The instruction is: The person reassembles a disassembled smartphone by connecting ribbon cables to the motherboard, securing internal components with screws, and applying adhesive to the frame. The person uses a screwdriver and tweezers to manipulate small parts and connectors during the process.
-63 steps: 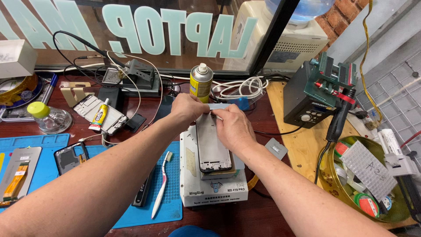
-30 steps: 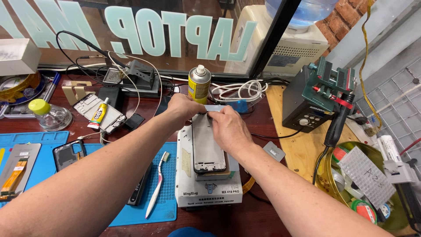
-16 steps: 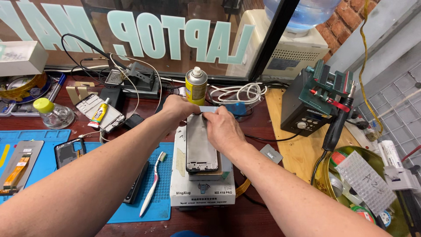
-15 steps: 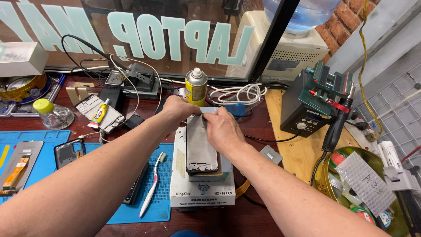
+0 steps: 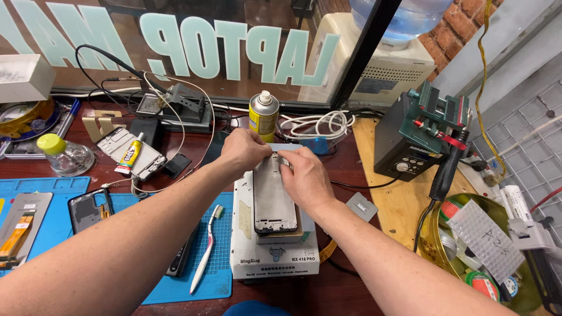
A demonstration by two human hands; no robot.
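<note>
phone frame (image 5: 273,199) lying flat, inner side up, on the white heating plate unit (image 5: 274,257); its long axis runs away from the person, near end toward the lower edge of the view, far end under the hands. both hands meet at that far short edge. left hand (image 5: 243,152) comes from the left, fingers curled closed in a pinch on the top left corner of the frame. right hand (image 5: 307,175) comes from the right, lying partly over the top right part, fingertips pressed together at the top edge; whether they hold a small tool or only the frame's rim cannot be told. the frame's body thus extends from both grips back toward the person, and neither hand is clearly nearer to it. just beyond the hands stands a yellow spray can (image 5: 263,115), with a coil of white cable (image 5: 316,124) to its right. left of the plate unit a toothbrush (image 5: 206,248) lies on the blue work mat (image 5: 58,187). a soldering station (image 5: 410,143) stands well to the right.
</note>
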